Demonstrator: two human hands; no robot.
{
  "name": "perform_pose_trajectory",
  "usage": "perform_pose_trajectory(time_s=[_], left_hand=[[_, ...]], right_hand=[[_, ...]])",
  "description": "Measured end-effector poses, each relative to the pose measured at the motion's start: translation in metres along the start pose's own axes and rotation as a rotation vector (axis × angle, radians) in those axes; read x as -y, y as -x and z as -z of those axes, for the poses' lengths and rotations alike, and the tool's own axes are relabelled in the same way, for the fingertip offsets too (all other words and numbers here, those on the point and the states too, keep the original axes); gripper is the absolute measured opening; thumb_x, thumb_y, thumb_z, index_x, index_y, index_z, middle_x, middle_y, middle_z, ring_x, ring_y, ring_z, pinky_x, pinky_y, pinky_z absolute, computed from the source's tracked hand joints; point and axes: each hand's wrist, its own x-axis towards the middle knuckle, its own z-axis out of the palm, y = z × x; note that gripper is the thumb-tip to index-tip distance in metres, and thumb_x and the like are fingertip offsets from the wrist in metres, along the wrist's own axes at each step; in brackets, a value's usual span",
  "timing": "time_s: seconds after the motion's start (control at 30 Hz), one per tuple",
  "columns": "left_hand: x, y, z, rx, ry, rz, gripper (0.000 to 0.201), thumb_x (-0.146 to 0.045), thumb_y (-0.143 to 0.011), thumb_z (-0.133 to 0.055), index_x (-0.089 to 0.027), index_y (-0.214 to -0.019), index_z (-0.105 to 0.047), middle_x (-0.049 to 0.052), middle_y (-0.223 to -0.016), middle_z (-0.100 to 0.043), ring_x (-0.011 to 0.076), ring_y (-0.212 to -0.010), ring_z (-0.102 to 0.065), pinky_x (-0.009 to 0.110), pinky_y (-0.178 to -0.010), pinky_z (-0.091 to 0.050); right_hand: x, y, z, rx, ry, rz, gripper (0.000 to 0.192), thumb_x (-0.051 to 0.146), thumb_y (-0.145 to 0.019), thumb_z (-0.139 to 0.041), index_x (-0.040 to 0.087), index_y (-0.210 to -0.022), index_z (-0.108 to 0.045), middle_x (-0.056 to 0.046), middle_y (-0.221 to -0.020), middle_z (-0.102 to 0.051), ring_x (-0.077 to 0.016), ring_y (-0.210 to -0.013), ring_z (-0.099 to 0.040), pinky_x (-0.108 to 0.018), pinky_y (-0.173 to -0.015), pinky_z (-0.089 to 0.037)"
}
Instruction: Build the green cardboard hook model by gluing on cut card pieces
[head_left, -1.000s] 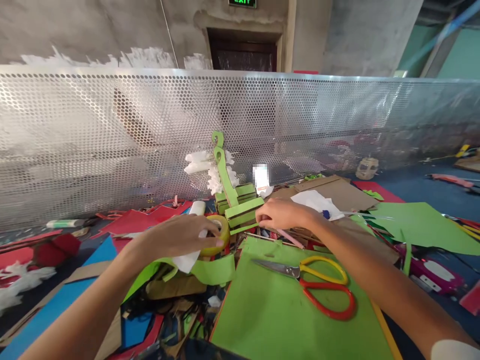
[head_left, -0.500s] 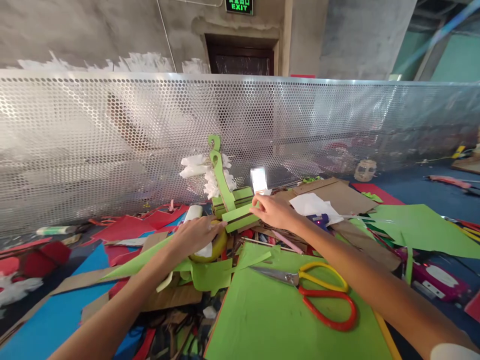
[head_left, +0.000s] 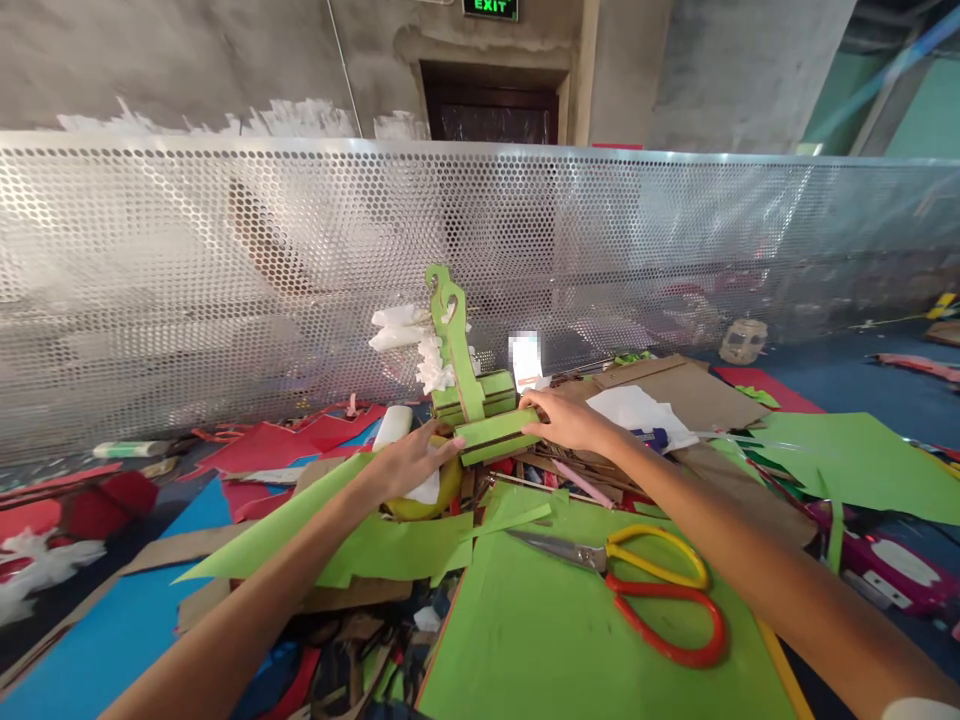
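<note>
Your left hand lies over a yellow tape roll with a scrap of white paper under the palm; fingers loosely curled, tips stretched toward the left end of the green cardboard model, touching it or just short of it, can't tell which. Your right hand pinches the right end of the model's lower slab, fingers narrow, thumb under, closed on the cardboard.

The model sits at the far middle of the table, just before the perforated metal screen. It's a stack of green slabs with an upright green arm rising from it, two hook-like cutouts at the top, standing slightly tilted. White paper tufts stick out behind the arm.

Progress, judged: the body looks mostly built, with slabs stacked, arm mounted and tufts attached. The lowest slab sits askew under the others and both hands are at it, so seating or fixing that piece looks like what's left. Tape under your left hand isn't pulled out yet.

Near you: red-and-yellow scissors lying closed on a big green sheet, a loose green strip below your left wrist. Blue and red sheets at left, brown cardboard and another green sheet at right.
</note>
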Motion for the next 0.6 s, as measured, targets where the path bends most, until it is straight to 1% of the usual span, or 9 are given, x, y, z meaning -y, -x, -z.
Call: perform_pose_trajectory(time_s=[0.07,0.13,0.23,0.3,0.37,0.43,0.5,0.6], left_hand=[[-0.001,-0.001,-0.002,-0.005,-0.020,-0.002,0.088,-0.081,-0.096,-0.026,-0.015,-0.146,-0.057,0.018,-0.126,-0.076,0.0355,-0.120,-0.070,0.044,-0.101,-0.053],[-0.002,-0.002,-0.004,0.018,-0.043,0.003,0.088,-0.080,-0.096,-0.029,-0.014,-0.146,-0.057,0.019,-0.126,-0.075,0.0365,-0.122,-0.070,0.045,-0.102,-0.053],[-0.002,-0.004,-0.004,0.057,0.005,-0.002,0.087,-0.080,-0.095,-0.034,-0.012,-0.146,-0.055,0.021,-0.136,-0.070,0.0362,-0.127,-0.067,0.044,-0.106,-0.051],[-0.001,-0.004,-0.003,0.072,0.049,-0.006,0.088,-0.080,-0.094,-0.037,-0.012,-0.146,-0.053,0.021,-0.141,-0.067,0.0356,-0.129,-0.065,0.044,-0.107,-0.051],[0.000,-0.004,-0.002,0.081,0.070,-0.005,0.088,-0.080,-0.093,-0.039,-0.011,-0.145,-0.052,0.022,-0.142,-0.066,0.0362,-0.128,-0.065,0.045,-0.108,-0.051],[0.000,-0.003,0.000,0.091,0.068,-0.009,0.086,-0.080,-0.092,-0.040,-0.012,-0.144,-0.051,0.022,-0.139,-0.068,0.0370,-0.126,-0.066,0.046,-0.107,-0.051],[-0.003,-0.001,0.002,0.095,0.044,-0.013,0.082,-0.078,-0.092,-0.041,-0.014,-0.143,-0.051,0.021,-0.134,-0.070,0.0381,-0.123,-0.068,0.047,-0.105,-0.052],[-0.009,0.003,0.006,0.106,-0.040,-0.007,0.079,-0.076,-0.092,-0.044,-0.016,-0.144,-0.049,0.021,-0.126,-0.073,0.0401,-0.118,-0.069,0.049,-0.099,-0.053]], right_hand=[[0.001,0.001,0.005,0.026,-0.006,-0.005,0.031,0.034,-0.095,-0.071,0.021,-0.123,-0.064,-0.011,-0.122,-0.070,-0.0246,-0.100,-0.067,-0.032,-0.083,-0.047],[0.002,0.004,0.011,0.061,-0.021,-0.021,0.032,0.032,-0.094,-0.072,0.022,-0.124,-0.065,-0.012,-0.128,-0.070,-0.0260,-0.106,-0.068,-0.032,-0.084,-0.049],[0.003,0.007,0.021,0.127,-0.077,-0.042,0.036,0.029,-0.095,-0.070,0.023,-0.130,-0.065,-0.013,-0.137,-0.068,-0.0277,-0.118,-0.068,-0.031,-0.085,-0.051],[0.000,0.008,0.028,0.162,-0.114,-0.053,0.039,0.028,-0.096,-0.069,0.023,-0.134,-0.064,-0.013,-0.139,-0.068,-0.0275,-0.121,-0.068,-0.031,-0.086,-0.052],[-0.005,0.009,0.033,0.165,-0.121,-0.071,0.042,0.027,-0.096,-0.069,0.022,-0.137,-0.063,-0.014,-0.137,-0.070,-0.0270,-0.118,-0.069,-0.031,-0.085,-0.052],[-0.012,0.009,0.036,0.134,-0.097,-0.094,0.042,0.025,-0.096,-0.067,0.022,-0.138,-0.063,-0.014,-0.134,-0.072,-0.0261,-0.112,-0.071,-0.031,-0.081,-0.052],[-0.020,0.008,0.037,0.092,-0.054,-0.108,0.039,0.024,-0.095,-0.066,0.021,-0.134,-0.065,-0.012,-0.123,-0.076,-0.0244,-0.102,-0.073,-0.031,-0.076,-0.050],[-0.028,0.006,0.036,0.003,0.009,-0.102,0.029,0.024,-0.091,-0.070,0.021,-0.120,-0.073,-0.007,-0.099,-0.079,-0.0215,-0.086,-0.072,-0.030,-0.071,-0.046]])
